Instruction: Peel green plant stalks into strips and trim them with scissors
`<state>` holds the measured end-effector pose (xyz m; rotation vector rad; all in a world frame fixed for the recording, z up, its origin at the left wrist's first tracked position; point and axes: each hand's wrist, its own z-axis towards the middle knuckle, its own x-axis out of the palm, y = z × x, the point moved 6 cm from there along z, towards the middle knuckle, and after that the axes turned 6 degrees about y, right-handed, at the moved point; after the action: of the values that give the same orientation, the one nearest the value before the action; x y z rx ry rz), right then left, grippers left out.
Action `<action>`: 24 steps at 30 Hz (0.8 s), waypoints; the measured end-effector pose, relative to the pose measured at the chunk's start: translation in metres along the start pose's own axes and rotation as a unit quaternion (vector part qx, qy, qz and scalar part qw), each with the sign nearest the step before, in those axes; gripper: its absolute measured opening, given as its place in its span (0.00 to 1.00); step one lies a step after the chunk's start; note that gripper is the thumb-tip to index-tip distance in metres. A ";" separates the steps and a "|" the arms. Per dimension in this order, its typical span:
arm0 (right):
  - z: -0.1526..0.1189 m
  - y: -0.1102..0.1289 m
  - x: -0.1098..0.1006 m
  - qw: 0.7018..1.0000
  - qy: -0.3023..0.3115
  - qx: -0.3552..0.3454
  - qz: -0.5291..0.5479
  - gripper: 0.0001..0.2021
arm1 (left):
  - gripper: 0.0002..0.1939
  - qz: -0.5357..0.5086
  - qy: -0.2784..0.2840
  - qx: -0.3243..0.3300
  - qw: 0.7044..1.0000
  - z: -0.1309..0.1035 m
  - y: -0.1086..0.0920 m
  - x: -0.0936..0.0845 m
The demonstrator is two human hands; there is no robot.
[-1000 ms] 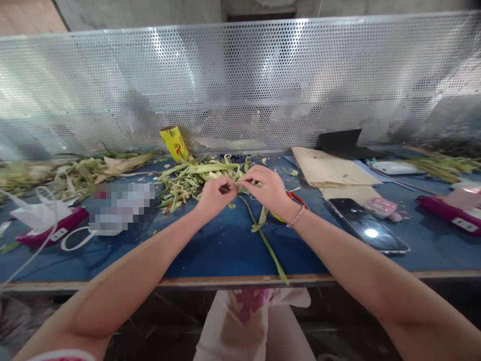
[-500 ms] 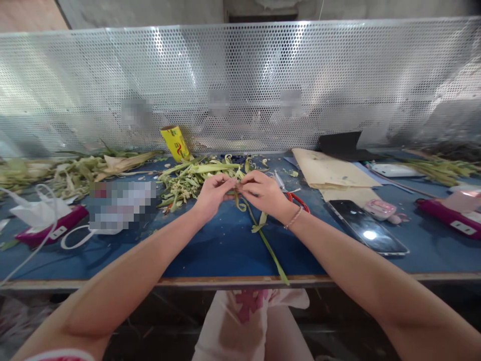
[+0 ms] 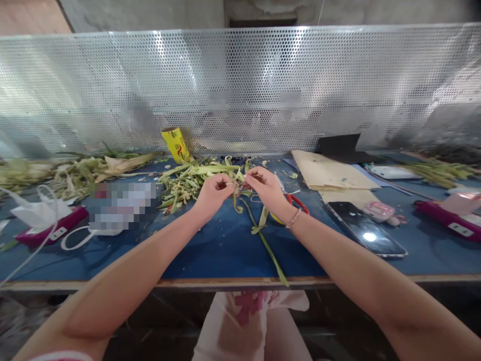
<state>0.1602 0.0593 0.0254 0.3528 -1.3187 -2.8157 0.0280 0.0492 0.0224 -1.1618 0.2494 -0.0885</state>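
Observation:
My left hand (image 3: 214,196) pinches a pale green, dried-looking leaf strip (image 3: 236,203) whose curled end hangs below the fingertips. My right hand (image 3: 267,191), with a bracelet at the wrist, is closed in a pinch at the other side of the strip, a short gap from the left. Exactly what lies between its fingertips is small and partly hidden. Under the hands, a long green leaf stem (image 3: 271,253) lies on the blue table and reaches over its front edge. Red-handled scissors (image 3: 300,204) rest beside my right wrist, partly covered by it.
A heap of leaf pieces (image 3: 180,183) lies behind my left hand, with a yellow roll (image 3: 176,144) behind it. Brown paper (image 3: 334,173), a phone (image 3: 366,228) and a pink case (image 3: 379,210) are to the right. Purple boxes (image 3: 447,220) flank both sides. A perforated metal panel (image 3: 240,70) closes the back.
My hands have drawn slightly apart; the right fingertips have moved up and right from the left ones. More of the scissors shows by my right wrist.

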 end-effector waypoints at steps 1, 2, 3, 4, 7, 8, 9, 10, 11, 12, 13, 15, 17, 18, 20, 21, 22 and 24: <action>0.001 -0.007 0.001 0.999 0.007 0.036 0.028 0.05 | 0.07 0.020 0.005 0.012 1.000 0.000 -0.001 0.000; 0.002 -0.011 0.002 0.997 0.016 0.057 0.040 0.06 | 0.07 0.035 0.010 0.022 0.999 0.000 -0.003 0.000; 0.003 -0.013 0.003 0.997 0.024 0.065 0.041 0.06 | 0.07 0.049 0.015 0.031 0.998 0.000 -0.004 0.001; 0.003 -0.013 0.004 0.997 0.029 0.063 0.034 0.07 | 0.07 0.062 0.020 0.039 0.997 0.000 -0.005 0.001; 0.003 -0.007 0.005 0.999 0.031 0.039 0.016 0.07 | 0.07 0.089 0.037 0.052 0.994 0.000 -0.005 0.002; 0.003 -0.005 0.006 0.999 0.032 0.033 0.017 0.06 | 0.07 0.088 0.042 0.053 0.994 0.001 -0.005 0.003; 0.002 -0.002 0.006 0.999 0.036 0.026 0.020 0.06 | 0.08 0.078 0.046 0.051 0.995 0.001 -0.003 0.003; 0.002 0.001 0.006 0.999 0.042 0.015 0.021 0.07 | 0.08 0.059 0.049 0.047 0.996 0.001 -0.002 0.004; 0.001 0.004 0.007 0.999 0.051 0.000 0.019 0.09 | 0.08 0.032 0.053 0.038 0.997 0.002 0.000 0.004; 0.001 0.007 0.007 0.998 0.062 -0.017 0.012 0.12 | 0.08 0.000 0.057 0.026 0.998 0.002 0.002 0.005; 0.000 0.010 0.007 0.997 0.074 -0.034 0.001 0.14 | 0.08 -0.033 0.060 0.011 0.998 0.002 0.004 0.005; -0.002 0.015 0.008 0.993 0.099 -0.066 -0.025 0.15 | 0.08 -0.088 0.064 -0.016 0.994 0.001 0.006 0.006; -0.003 0.017 0.008 0.990 0.108 -0.083 -0.044 0.12 | 0.08 -0.117 0.067 -0.025 0.991 0.001 0.005 0.006; -0.003 0.017 0.007 0.989 0.105 -0.088 -0.051 0.09 | 0.08 -0.121 0.071 -0.024 0.990 0.000 0.005 0.006; -0.002 0.017 0.006 0.990 0.087 -0.090 -0.063 0.06 | 0.07 -0.119 0.084 -0.017 0.989 0.000 0.004 0.006; -0.001 0.016 0.005 0.991 0.074 -0.089 -0.067 0.04 | 0.07 -0.119 0.089 -0.014 0.989 0.000 0.003 0.006; -0.001 0.016 0.004 0.992 0.060 -0.087 -0.069 0.03 | 0.06 -0.120 0.092 -0.011 0.988 0.000 0.004 0.006; 0.001 0.014 0.001 0.994 0.034 -0.082 -0.063 0.02 | 0.05 -0.128 0.093 -0.006 0.987 0.000 0.004 0.006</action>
<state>0.1575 0.0504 0.0365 0.5388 -1.0814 -2.9591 0.0337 0.0494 0.0178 -1.1939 0.2643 -0.4225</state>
